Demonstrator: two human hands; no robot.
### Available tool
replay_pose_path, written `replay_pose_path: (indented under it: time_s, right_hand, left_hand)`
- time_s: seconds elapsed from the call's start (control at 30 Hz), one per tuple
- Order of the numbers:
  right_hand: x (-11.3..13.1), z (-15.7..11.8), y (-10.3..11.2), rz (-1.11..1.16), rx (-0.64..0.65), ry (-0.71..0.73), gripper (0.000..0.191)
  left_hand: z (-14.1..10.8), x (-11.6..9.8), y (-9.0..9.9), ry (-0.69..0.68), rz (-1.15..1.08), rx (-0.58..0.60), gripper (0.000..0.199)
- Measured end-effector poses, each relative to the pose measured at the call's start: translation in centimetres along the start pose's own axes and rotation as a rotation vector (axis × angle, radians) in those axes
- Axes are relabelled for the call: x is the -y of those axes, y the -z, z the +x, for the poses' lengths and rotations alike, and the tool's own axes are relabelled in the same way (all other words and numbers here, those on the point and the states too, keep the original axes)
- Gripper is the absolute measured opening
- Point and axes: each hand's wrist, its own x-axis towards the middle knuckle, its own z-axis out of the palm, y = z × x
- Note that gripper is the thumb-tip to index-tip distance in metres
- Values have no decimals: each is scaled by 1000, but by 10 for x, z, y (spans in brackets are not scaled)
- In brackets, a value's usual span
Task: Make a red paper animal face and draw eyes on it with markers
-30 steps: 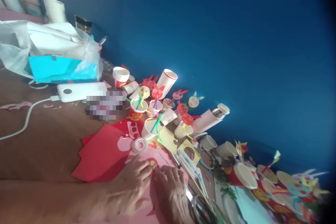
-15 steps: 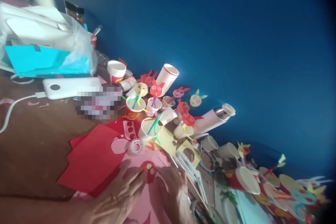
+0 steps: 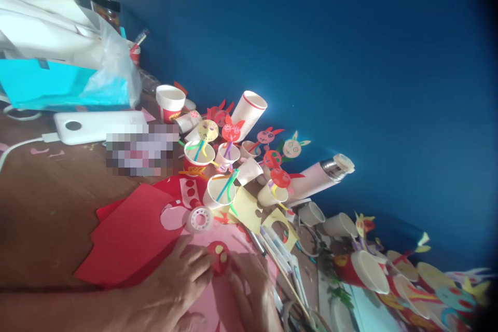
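Observation:
A round red paper disc (image 3: pixel 219 265) with two yellow ovals near its top lies over pink paper (image 3: pixel 206 293), between my hands. At its left edge are the fingertips of my left hand (image 3: pixel 177 275), the fingers bent and close together, the thumb apart and lower over the pink paper. My right hand (image 3: pixel 252 282) has its fingers closed in at the disc's lower right edge; their undersides are hidden. Just beyond, a white ring-shaped dispenser (image 3: pixel 200 219) sits beside a pale pink cut-out (image 3: pixel 173 216). Red paper sheets (image 3: pixel 130 241) lie under and beside my left forearm.
Paper cups with straw-and-paper figures (image 3: pixel 220 192) stand ahead. Pens (image 3: pixel 278 244) and yellow paper scraps (image 3: pixel 246 209) lie to the right. A thermos (image 3: pixel 315 181) leans near the blue wall. A white power bank (image 3: pixel 101 127) and a turquoise bag (image 3: pixel 66 85) are left.
My left hand has drawn slightly back and left, its fingers bending more and its thumb now showing. My right hand stays by the disc. The view has shifted a little.

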Motion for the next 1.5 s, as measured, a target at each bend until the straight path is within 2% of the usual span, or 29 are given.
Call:
replay_pose_path:
  time_s: [0.07, 0.17, 0.3, 0.4, 0.47, 0.63, 0.7, 0.77, 0.9, 0.97, 1.07, 1.13, 1.27, 1.4, 1.5]
  right_hand:
    - [-3, -3, 4, -15, -51, 8, 33]
    - [1, -6, -1, -178, -118, 26, 36]
    - [11, -5, -16, -411, -90, 66, 40]
    - [16, -4, -21, -491, -77, 81, 38]
    - [16, -3, -19, -462, -78, 79, 39]
    - [9, 2, -2, -93, -77, 31, 34]
    - [7, 5, 1, -47, -91, 24, 31]
    - [7, 8, -1, -101, -102, 32, 33]
    - [11, 14, -15, -309, -119, 82, 42]
    - [14, 17, -19, -352, -144, 79, 46]
    - [16, 20, -16, -262, -127, 13, 44]
    - [13, 21, -8, -167, -53, -4, 36]
    - [5, 20, 4, -123, 46, 30, 28]
    - [5, 17, -5, -186, -31, 51, 30]
    - [11, 17, -17, -339, -100, 82, 38]
  left_hand:
    - [-1, 1, 1, -7, -26, -2, 34]
    - [-2, 4, 1, -18, -61, 4, 35]
    - [-3, 7, 1, -29, -90, 29, 36]
    - [-3, 8, 0, -32, -102, 40, 39]
    - [-4, 9, 0, -36, -105, 42, 42]
    - [-5, 9, -1, -45, -96, 28, 36]
    - [-6, 7, -4, -41, -88, 19, 38]
    - [-7, 6, -8, -38, -69, 2, 39]
    - [-7, 5, -17, -24, -2, -43, 22]
    - [-7, 6, -18, -23, 5, -33, 21]
    - [-7, 8, -17, -39, -15, -7, 33]
    - [-8, 8, -16, -43, -15, -13, 35]
    - [-8, 7, -17, -53, -12, -25, 33]
    - [-8, 5, -21, -20, -16, -21, 35]
    - [-8, 7, -22, -25, -35, 11, 35]
